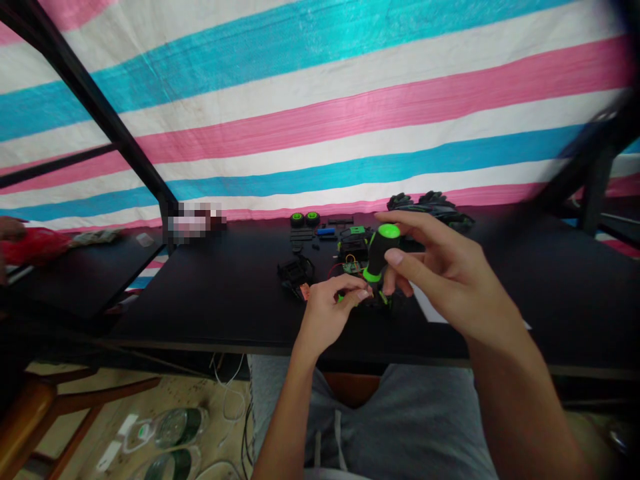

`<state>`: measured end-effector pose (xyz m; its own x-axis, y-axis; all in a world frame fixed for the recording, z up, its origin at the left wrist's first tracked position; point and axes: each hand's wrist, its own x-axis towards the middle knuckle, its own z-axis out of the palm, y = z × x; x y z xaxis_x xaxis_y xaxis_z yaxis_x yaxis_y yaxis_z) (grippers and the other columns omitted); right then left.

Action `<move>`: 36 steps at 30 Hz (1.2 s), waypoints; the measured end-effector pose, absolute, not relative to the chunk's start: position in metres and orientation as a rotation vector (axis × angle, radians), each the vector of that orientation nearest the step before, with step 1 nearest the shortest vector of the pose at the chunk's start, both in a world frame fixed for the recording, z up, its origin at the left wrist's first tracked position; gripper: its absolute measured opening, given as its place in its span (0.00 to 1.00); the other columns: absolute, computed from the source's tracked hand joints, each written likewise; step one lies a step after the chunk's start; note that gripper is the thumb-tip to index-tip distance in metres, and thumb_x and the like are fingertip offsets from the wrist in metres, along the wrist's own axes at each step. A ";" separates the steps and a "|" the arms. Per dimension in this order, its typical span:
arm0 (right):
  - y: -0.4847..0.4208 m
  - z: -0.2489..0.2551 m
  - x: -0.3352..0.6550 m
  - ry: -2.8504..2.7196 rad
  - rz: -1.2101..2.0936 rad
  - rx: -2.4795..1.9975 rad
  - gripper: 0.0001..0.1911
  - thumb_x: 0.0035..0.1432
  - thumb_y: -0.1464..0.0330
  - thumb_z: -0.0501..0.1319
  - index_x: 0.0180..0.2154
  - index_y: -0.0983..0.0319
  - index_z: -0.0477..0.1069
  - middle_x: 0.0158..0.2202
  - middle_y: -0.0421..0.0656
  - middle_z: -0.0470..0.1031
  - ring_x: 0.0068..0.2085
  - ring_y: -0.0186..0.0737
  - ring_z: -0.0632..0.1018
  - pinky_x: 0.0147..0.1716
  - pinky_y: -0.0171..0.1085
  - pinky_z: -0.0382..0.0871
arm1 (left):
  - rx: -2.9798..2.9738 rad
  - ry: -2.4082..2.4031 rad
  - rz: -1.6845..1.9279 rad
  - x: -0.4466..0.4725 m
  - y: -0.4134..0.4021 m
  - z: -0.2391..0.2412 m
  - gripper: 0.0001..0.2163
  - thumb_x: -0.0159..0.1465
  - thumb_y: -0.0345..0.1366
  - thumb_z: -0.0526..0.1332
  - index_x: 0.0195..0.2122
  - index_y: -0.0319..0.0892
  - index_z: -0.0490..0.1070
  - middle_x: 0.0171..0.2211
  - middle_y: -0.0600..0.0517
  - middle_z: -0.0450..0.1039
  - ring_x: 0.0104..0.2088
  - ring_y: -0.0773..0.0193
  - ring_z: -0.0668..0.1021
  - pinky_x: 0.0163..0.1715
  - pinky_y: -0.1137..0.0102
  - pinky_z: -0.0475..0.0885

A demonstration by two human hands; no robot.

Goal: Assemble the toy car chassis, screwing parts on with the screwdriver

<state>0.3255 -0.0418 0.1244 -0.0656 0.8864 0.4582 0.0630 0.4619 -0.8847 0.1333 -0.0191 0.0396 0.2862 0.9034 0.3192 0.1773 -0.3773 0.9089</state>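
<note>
Sitting at a black bench (210, 300) before a pink, blue and white striped tarpaulin (320, 100), a person in grey shorts holds a black-and-green screwdriver (379, 255) upright over a spread of small parts. Far to the left of the screwdriver, on a neighbouring table, lies a red bundle (31, 245), with another person's hand (10, 228) just at the frame's edge. Down on the floor, well left of the tool, lie clear plastic bottles (170, 427). Closer in, left of the screwdriver, sit a black chassis piece (296, 272) and, behind it, two green wheels (305, 218). The left hand (330, 315) rests on the bench just left of the screwdriver's lower end, fingers pinched together on a small green-trimmed part (371, 299) that is mostly hidden. A blue cell (326, 232) and a wired circuit board (353, 268) lie just behind. The right hand (443, 273) grips the screwdriver's handle, thumb pressed against it, forefinger stretched over its green cap. White paper (431, 312) shows beneath that hand; dark knobbly pieces (430, 203) sit behind, to the tool's right.
</note>
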 end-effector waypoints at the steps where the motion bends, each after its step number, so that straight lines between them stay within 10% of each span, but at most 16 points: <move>1: -0.042 0.123 0.326 -1.489 0.843 -0.877 0.21 0.70 0.59 0.72 0.63 0.46 0.80 0.55 0.46 0.82 0.27 0.36 0.83 0.19 0.36 0.74 | 1.742 0.971 1.148 0.134 -0.019 0.040 0.05 0.72 0.33 0.70 0.40 0.43 0.87 0.40 0.50 0.89 0.41 0.57 0.86 0.47 0.67 0.80; 10: -0.041 0.122 0.315 -1.413 0.952 -0.856 0.25 0.56 0.61 0.82 0.53 0.53 0.81 0.43 0.40 0.84 0.28 0.34 0.80 0.24 0.34 0.79 | 1.702 0.960 1.205 0.136 -0.013 0.031 0.03 0.69 0.34 0.74 0.37 0.42 0.86 0.37 0.51 0.87 0.37 0.61 0.83 0.43 0.69 0.77; 23: -0.037 0.118 0.317 -1.401 0.868 -0.865 0.23 0.60 0.58 0.80 0.52 0.55 0.78 0.52 0.45 0.86 0.27 0.33 0.82 0.23 0.33 0.78 | 1.849 1.095 1.271 0.125 -0.035 0.025 0.15 0.70 0.26 0.68 0.54 0.47 0.88 0.49 0.47 0.86 0.43 0.60 0.84 0.50 0.65 0.81; 36: -0.033 0.115 0.321 -1.385 0.852 -0.879 0.22 0.62 0.60 0.79 0.56 0.54 0.82 0.28 0.35 0.75 0.24 0.35 0.79 0.20 0.34 0.71 | 1.803 1.002 1.204 0.134 -0.027 0.031 0.09 0.76 0.35 0.68 0.51 0.46 0.89 0.49 0.47 0.90 0.49 0.53 0.88 0.58 0.61 0.80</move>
<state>0.3214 -0.0335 0.1147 0.0141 0.8974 0.4411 0.0107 0.4410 -0.8975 0.1345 -0.0267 0.0314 0.2561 0.8926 0.3712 0.2028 -0.4251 0.8821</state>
